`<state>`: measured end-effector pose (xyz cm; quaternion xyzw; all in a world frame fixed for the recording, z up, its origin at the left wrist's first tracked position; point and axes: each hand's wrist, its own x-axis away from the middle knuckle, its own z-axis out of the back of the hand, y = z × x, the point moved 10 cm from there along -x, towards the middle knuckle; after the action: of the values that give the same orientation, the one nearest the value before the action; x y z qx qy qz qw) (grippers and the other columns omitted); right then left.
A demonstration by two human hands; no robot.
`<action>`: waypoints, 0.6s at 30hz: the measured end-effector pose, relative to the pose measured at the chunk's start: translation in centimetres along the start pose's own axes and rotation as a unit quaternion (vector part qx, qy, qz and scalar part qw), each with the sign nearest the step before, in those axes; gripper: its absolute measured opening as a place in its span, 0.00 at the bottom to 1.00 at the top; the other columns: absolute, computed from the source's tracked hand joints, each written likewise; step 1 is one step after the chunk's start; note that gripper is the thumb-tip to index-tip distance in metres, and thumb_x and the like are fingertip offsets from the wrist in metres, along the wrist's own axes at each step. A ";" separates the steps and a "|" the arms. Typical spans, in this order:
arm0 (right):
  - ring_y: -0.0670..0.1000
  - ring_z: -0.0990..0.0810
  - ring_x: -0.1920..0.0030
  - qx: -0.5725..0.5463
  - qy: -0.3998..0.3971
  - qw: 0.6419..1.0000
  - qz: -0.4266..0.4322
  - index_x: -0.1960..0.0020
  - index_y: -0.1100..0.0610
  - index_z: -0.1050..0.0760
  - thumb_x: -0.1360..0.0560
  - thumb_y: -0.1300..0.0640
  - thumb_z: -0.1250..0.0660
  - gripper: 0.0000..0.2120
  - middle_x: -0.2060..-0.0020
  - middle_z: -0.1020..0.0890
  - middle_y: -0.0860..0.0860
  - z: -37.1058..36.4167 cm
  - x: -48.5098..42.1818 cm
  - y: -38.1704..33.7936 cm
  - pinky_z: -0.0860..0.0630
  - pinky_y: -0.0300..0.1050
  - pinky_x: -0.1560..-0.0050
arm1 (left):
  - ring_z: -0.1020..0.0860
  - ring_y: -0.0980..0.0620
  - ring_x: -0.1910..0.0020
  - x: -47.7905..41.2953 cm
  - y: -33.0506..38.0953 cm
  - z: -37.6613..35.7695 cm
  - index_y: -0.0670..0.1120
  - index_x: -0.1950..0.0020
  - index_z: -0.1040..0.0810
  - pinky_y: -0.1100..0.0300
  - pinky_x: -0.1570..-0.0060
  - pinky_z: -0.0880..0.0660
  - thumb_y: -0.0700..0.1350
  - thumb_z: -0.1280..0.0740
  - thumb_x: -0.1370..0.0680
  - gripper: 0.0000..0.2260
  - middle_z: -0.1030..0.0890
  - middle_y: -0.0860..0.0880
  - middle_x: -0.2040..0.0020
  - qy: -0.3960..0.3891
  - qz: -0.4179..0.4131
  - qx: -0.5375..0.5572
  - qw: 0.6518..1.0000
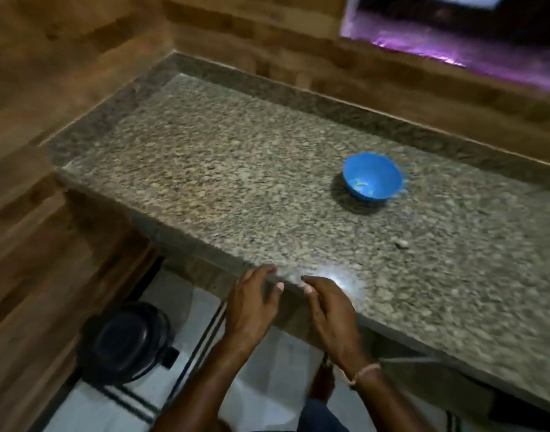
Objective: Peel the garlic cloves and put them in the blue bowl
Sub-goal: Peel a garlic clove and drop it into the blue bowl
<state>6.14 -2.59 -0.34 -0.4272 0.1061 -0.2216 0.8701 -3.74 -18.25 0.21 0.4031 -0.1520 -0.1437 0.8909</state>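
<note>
The blue bowl [372,180] sits on the granite counter [236,182] toward the back right, with a few small pale bits in its bottom. A small pale piece [401,243], possibly a garlic clove or skin, lies on the counter in front of the bowl. My left hand [252,304] and my right hand [326,310] hover close together at the counter's front edge, fingers loosely curled. The frame is blurred, and I cannot tell whether either hand holds anything.
Wood-panelled walls [65,88] enclose the counter at the left and back. A dark round bin [127,338] stands on the tiled floor below the counter's left end. A purple-lit opening [454,32] is at the top right.
</note>
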 end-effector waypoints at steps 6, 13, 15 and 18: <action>0.45 0.21 0.37 0.028 0.054 0.997 -0.046 0.34 0.49 0.19 0.14 0.48 0.39 0.14 0.38 0.18 0.44 9.9 -2.5 8.9 0.25 0.44 0.37 | 0.24 0.58 0.39 -3.3 7.7 -11.1 0.52 0.32 0.21 0.58 0.39 0.25 0.48 0.29 0.20 0.16 0.21 0.52 0.33 -0.061 -0.036 0.005 0.997; 0.54 0.20 0.38 0.115 0.060 0.987 -0.098 0.30 0.51 0.24 0.19 0.46 0.32 0.19 0.36 0.21 0.49 15.5 -5.4 16.1 0.21 0.53 0.43 | 0.20 0.52 0.44 -8.1 11.9 -18.7 0.47 0.34 0.21 0.61 0.45 0.25 0.45 0.26 0.23 0.18 0.20 0.49 0.38 -0.100 -0.049 -0.038 0.993; 0.59 0.24 0.35 0.182 0.053 0.973 -0.129 0.27 0.55 0.28 0.22 0.47 0.28 0.26 0.34 0.24 0.54 16.5 -6.9 17.4 0.24 0.55 0.42 | 0.21 0.49 0.45 -10.1 12.4 -19.1 0.47 0.38 0.20 0.56 0.48 0.25 0.43 0.25 0.25 0.16 0.21 0.49 0.43 -0.067 -0.057 -0.090 0.992; 0.62 0.32 0.29 0.234 0.016 0.954 -0.185 0.22 0.58 0.36 0.25 0.38 0.27 0.41 0.27 0.32 0.57 16.4 -9.2 18.8 0.29 0.58 0.37 | 0.23 0.51 0.53 -11.9 11.8 -19.5 0.50 0.52 0.23 0.58 0.58 0.29 0.40 0.25 0.27 0.10 0.23 0.51 0.53 -0.045 -0.048 -0.129 0.989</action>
<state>9.76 23.34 -5.21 -0.2200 -0.0156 -0.4041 0.8877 -5.44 6.86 -4.93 0.2848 -0.1526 -0.2226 0.9198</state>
